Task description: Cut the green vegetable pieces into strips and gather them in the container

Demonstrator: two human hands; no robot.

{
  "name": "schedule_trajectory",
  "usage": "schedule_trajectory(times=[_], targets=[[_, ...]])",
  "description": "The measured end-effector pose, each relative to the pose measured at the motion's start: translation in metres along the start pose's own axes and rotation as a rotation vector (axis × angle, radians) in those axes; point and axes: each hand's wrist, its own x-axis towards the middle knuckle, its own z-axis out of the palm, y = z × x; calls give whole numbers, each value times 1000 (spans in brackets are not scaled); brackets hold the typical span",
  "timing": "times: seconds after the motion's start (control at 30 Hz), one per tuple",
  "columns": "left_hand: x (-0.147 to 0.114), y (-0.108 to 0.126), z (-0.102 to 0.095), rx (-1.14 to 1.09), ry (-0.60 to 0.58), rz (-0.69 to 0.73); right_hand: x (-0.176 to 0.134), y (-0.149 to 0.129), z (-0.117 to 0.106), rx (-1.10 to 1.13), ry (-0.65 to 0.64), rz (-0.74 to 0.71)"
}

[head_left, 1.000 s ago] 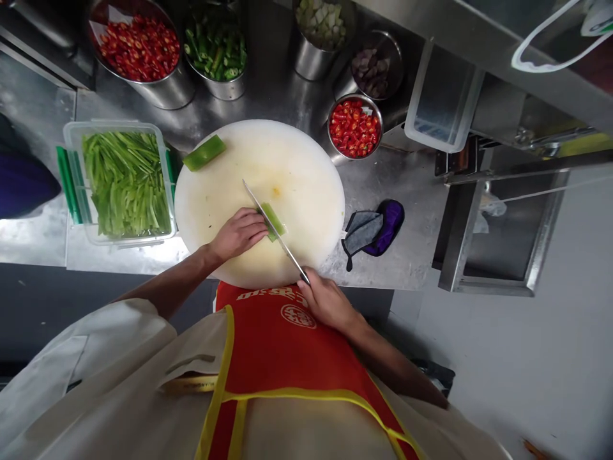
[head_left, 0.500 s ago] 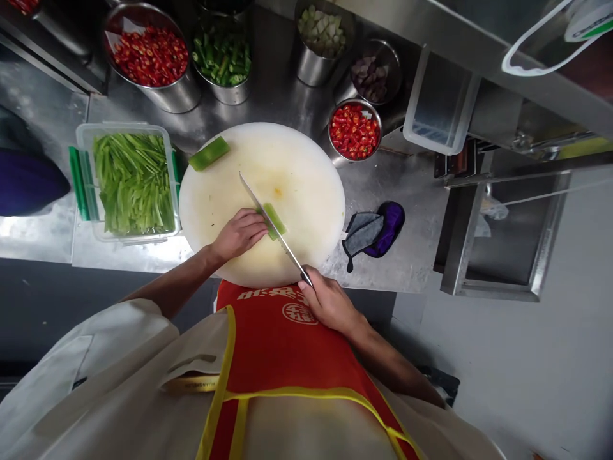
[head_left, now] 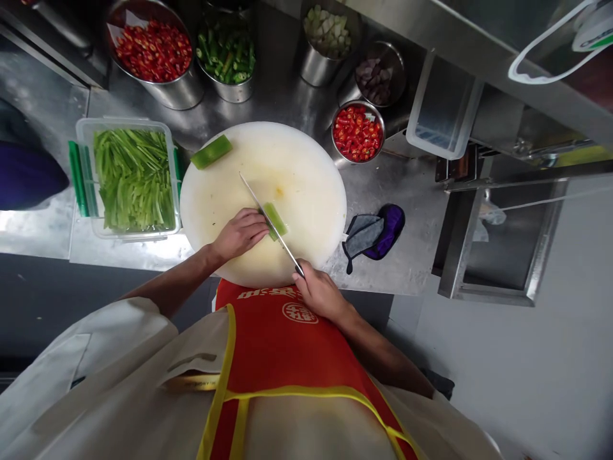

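Note:
My right hand [head_left: 320,292] is closed round the dark handle of a knife [head_left: 257,201], whose long blade runs up and left over the board. Beneath the blade lies a short, pale green vegetable piece [head_left: 278,216] on the round white cutting board [head_left: 311,172]. My left hand [head_left: 242,234] rests on the board with bent fingers, pressing the left end of that piece close to the blade; its fingertips are partly hidden. A second, darker green vegetable block [head_left: 211,152] lies at the board's upper left edge.
Left of the board stands a clear box [head_left: 81,134] of green vegetable strips. Behind are steel pots of cut red chillies [head_left: 156,51], green chillies [head_left: 227,57] and chopped pieces, plus a smaller red chilli pot [head_left: 358,133]. A grey and purple cloth item [head_left: 376,231] lies right.
My right hand and the knife handle have shifted slightly up and to the left. My left hand and the vegetable pieces look almost unmoved.

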Motion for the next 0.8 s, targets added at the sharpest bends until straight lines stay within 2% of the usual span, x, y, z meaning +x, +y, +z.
schedule_trajectory(times=[0.1, 0.23, 0.43, 0.63, 0.7, 0.8], targets=[[-3, 0, 1, -15, -26, -47, 4, 3, 2, 15, 38, -42], [-6, -1, 2, -5, -44, -79, -12, 1, -4, 40, 72, -69], [-4, 0, 1, 35, -19, -34, -22, -6, -8, 42, 40, -49], [-2, 2, 0, 24, -14, -31, -43, -1, -8, 60, 20, -42], [-3, 1, 1, 4, -35, -56, -41, 0, -6, 46, 1, -17], [-4, 1, 1, -14, -50, -80, -19, -3, -1, 5, -24, 21]])
